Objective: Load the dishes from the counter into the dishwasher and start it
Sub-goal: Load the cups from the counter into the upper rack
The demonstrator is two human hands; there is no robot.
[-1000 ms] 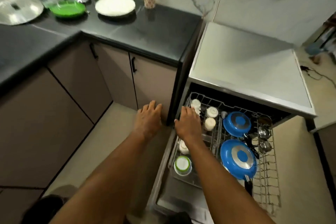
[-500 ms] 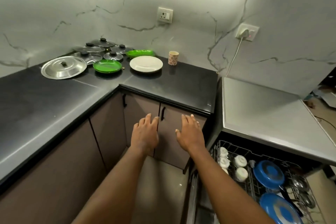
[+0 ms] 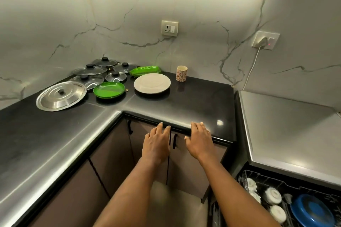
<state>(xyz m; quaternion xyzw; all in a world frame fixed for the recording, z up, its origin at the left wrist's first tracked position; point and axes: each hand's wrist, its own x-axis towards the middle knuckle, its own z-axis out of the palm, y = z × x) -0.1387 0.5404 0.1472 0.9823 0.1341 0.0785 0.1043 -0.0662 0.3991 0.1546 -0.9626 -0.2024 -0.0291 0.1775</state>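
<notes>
My left hand (image 3: 156, 143) and my right hand (image 3: 199, 141) hover empty, fingers spread, at the front edge of the black counter (image 3: 184, 105). Further back on the counter lie a white plate (image 3: 152, 83), a round green plate (image 3: 109, 89), a green tray (image 3: 145, 70), a patterned cup (image 3: 181, 73), a large steel lid (image 3: 61, 96) and several glass lids (image 3: 96, 72). At the bottom right the dishwasher rack (image 3: 287, 188) is pulled out, holding white cups (image 3: 273, 195) and a blue pan (image 3: 311, 210).
The dishwasher's grey top (image 3: 287, 131) lies to the right of the counter. A plug and cable (image 3: 262, 44) hang on the marble wall above it. Brown cabinet doors (image 3: 151, 153) are below the counter.
The view has lifted from the open dishwasher to the counter. Both hands have risen away from the rack and now reach toward the counter's front edge.
</notes>
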